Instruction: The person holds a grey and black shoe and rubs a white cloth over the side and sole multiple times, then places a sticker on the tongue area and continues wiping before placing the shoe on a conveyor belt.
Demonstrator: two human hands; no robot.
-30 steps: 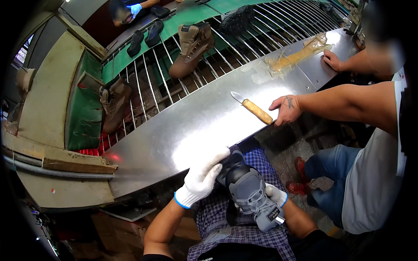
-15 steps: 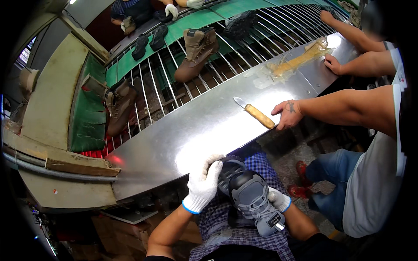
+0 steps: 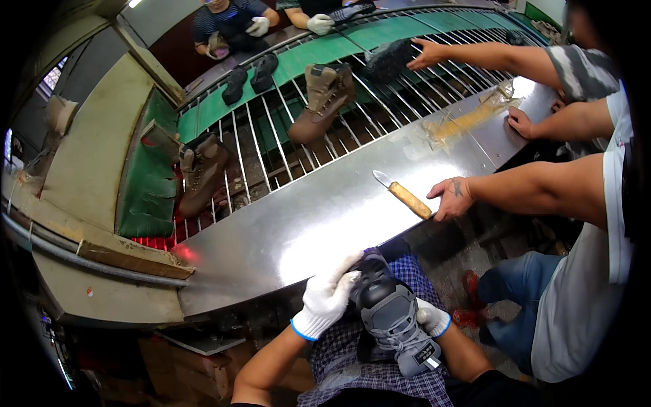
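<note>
A grey sneaker (image 3: 393,319) with a black toe cap and pale laces lies over my lap, toe pointing away from me. My right hand (image 3: 432,319), in a white glove with a blue cuff, grips its right side; part of the fingers is hidden behind the shoe. Pinched between thumb and fingers of my gloved left hand (image 3: 327,297) is the edge of a black shoe sole (image 3: 369,266), right by the sneaker's toe. Whether sole and toe touch, I cannot tell.
A metal table (image 3: 325,217) lies ahead, bearing a wooden-handled knife (image 3: 409,199). Beyond it, a rod conveyor (image 3: 261,146) carries brown boots (image 3: 322,102) and black soles (image 3: 234,85). Co-workers' hands (image 3: 453,198) are at the right; gloved co-workers (image 3: 234,27) stand across.
The sole in my left hand has tilted and shows less of its tread. At the right, a co-worker's arm has reached across the conveyor to a black sole. The view has shifted slightly.
</note>
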